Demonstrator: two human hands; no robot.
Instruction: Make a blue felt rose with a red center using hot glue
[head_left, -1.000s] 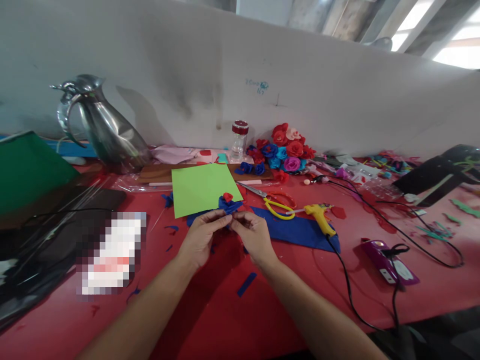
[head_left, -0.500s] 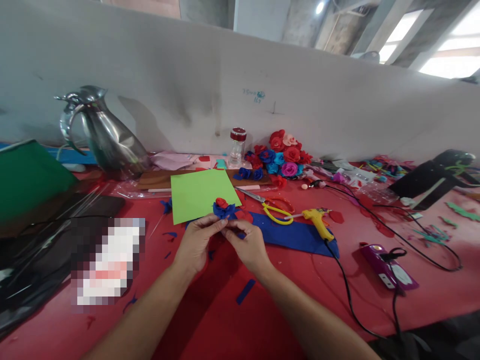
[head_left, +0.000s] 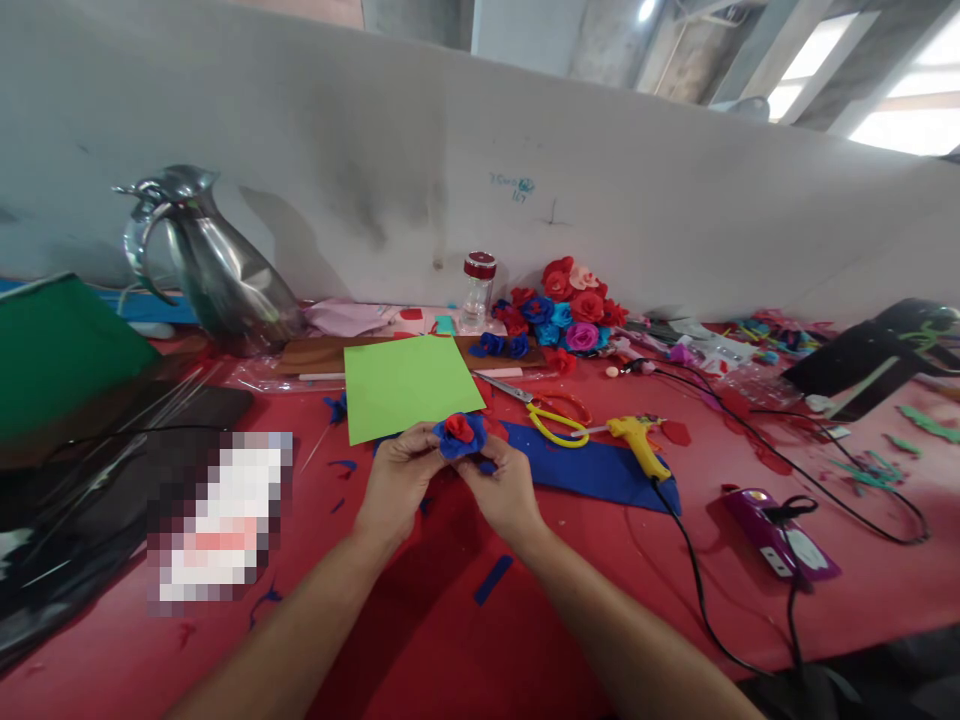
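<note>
A small paper flower (head_left: 459, 436), blue outside with a red centre, is held between both hands above the table. My left hand (head_left: 397, 480) is closed on its left side, fingers behind the petals. On the other side my right hand (head_left: 504, 490) grips it too, its fingertips partly hidden under the bloom. Just behind lie a lime-green sheet (head_left: 409, 385) and a strip of blue paper (head_left: 592, 470). Scissors with yellow and red handles (head_left: 551, 420) rest to the right of the sheet, beside a yellow glue gun (head_left: 637, 445).
A steel jug (head_left: 225, 270) stands back left. A glass jar with a red lid (head_left: 477, 295) and a heap of paper roses (head_left: 574, 310) are by the wall. A purple power strip (head_left: 780, 535) with black cables sits right. Blue scraps (head_left: 493, 580) dot the red table (head_left: 600, 620).
The flower has tipped toward me, so its red centre and open blue petals now face the camera. Both hands have stayed in nearly the same place.
</note>
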